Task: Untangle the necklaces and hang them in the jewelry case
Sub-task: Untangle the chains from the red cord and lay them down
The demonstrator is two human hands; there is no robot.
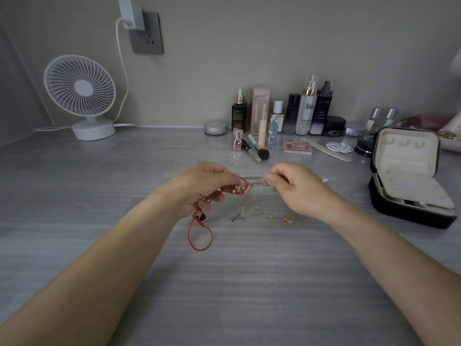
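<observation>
The open black zip jewelry case (404, 213) sits well right of the right hand (296, 189), whose curled fingers pinch thin silver chains (254, 181). The left hand (202, 188) grips the red cord necklace (188, 236), its loop dangling below.

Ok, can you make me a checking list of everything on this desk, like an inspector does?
Surface: grey table, streaky.
Job's things: red cord necklace and silver chain tangled between the hands; gold pendant on the table; jewelry case open, at right.
Clutter: cosmetic bottles and makeup brush at the back.
Hands: left hand grips the red cord necklace; right hand pinches the silver chain.
Cables: white cable from wall charger down towards the fan.
Surroundings: plain wall.
</observation>
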